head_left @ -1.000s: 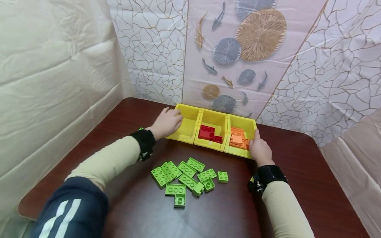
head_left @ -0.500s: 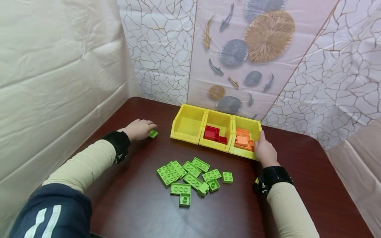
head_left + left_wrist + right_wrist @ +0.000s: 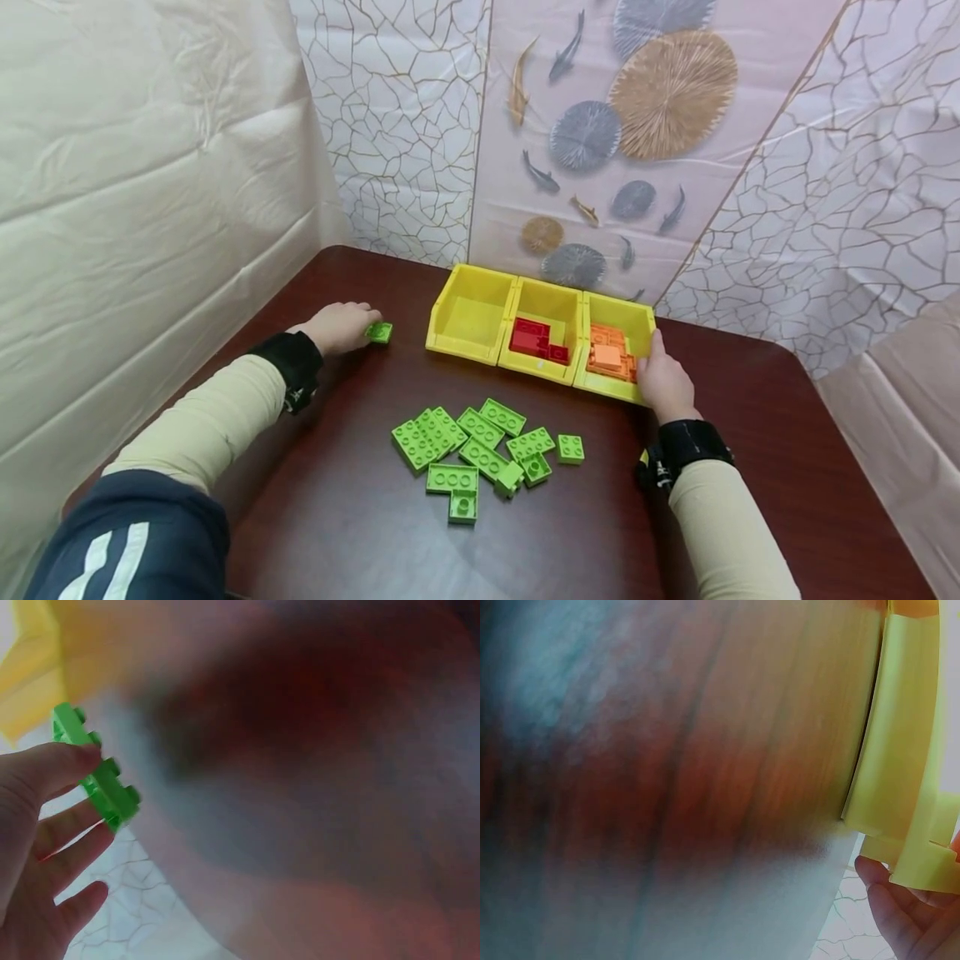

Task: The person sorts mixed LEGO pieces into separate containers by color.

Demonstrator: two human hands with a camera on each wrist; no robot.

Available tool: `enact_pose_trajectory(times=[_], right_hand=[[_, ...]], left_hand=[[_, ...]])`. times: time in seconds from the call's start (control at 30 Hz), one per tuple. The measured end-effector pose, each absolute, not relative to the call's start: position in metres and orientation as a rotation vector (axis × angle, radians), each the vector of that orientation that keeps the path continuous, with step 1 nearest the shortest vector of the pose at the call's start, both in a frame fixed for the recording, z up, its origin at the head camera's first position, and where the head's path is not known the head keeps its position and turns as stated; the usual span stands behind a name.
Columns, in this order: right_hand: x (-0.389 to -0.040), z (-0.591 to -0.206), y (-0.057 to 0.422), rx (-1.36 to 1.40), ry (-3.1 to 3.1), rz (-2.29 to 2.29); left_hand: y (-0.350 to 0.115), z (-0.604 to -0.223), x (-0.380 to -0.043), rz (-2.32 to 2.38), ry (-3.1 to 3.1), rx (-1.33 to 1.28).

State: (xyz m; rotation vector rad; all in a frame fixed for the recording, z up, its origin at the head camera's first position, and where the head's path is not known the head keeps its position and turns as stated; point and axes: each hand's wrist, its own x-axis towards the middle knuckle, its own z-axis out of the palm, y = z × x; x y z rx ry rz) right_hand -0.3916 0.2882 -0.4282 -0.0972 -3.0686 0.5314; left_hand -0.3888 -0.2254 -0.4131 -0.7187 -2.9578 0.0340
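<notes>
Navy sleeve (image 3: 176, 517), 2 white stripes (image 3: 127, 558)

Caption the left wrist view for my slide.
Fingers pinch a green brick; a yellow bin shows at upper left.

Glossy red-brown table (image 3: 337, 500); cream sheet (image 3: 150, 167) left; crackle-patterned backdrop (image 3: 405, 125) behind.

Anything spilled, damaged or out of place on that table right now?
I see no damage. One small oddity: the nearest green brick lies flipped, hollow side up, unlike the rightmost green brick, which sits studs up.
</notes>
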Motion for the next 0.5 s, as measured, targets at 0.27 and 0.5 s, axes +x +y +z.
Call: enact_pose_trajectory(times=[0.27,0.5], right_hand=[[-0.393,-0.426,0.289,-0.11,-3.079,0.541],[-0.394,-0.428,0.288,-0.117,-3.088,0.546]], left_hand=[[-0.176,-0.376,-0.392,-0.166,-2.76,-0.646],[-0.116,-0.372,-0.396,-0.037,-2.742,-0.831]])
